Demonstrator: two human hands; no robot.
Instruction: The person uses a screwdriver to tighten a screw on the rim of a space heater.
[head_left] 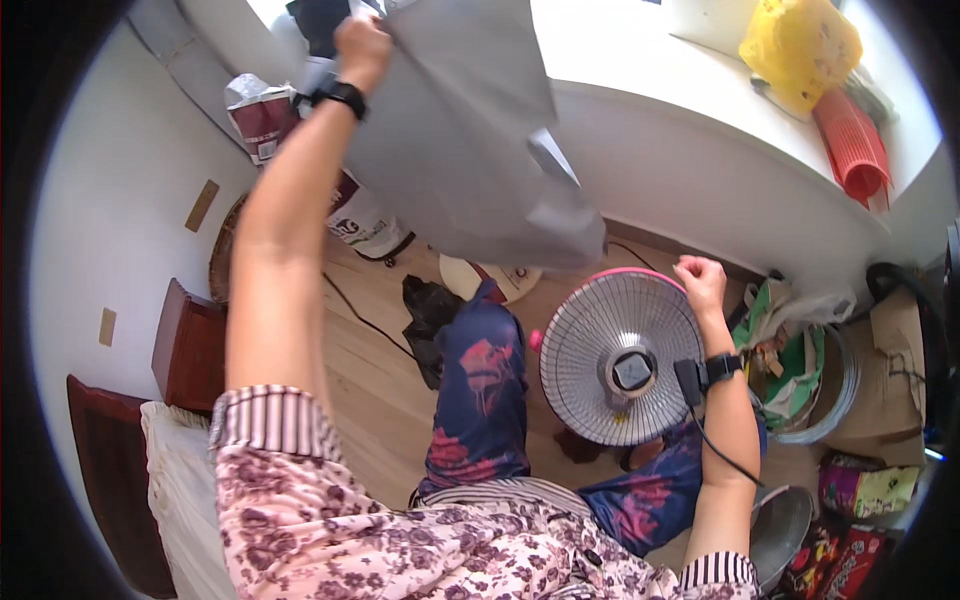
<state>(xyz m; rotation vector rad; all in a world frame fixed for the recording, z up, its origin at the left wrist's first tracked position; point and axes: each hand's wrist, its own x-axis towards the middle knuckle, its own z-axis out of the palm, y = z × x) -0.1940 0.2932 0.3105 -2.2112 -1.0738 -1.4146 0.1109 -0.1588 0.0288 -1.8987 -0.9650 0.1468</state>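
My left hand (pixel 362 50) is raised at the upper left, its fingers closed round the top edge of a large grey plastic bag (pixel 460 130). The bag hangs spread out and slants down to the right, its lower corner above the heater. A round dish heater (pixel 590 350) with a wire grille and pink rim stands tilted between my legs. My right hand (pixel 703 285) is curled closed at the heater's upper right rim. What its fingers hold, if anything, is hidden. Each wrist wears a black band, and a black cable hangs from the right one.
A white windowsill (pixel 640 60) runs along the back, with a yellow bag (pixel 800 50) and a red plastic basket (pixel 855 150) on it. Sacks (pixel 365 220) stand at the left wall. A black bag (pixel 430 310) lies on the floor. Cardboard (pixel 895 340) and snack packets (pixel 865 490) are at right.
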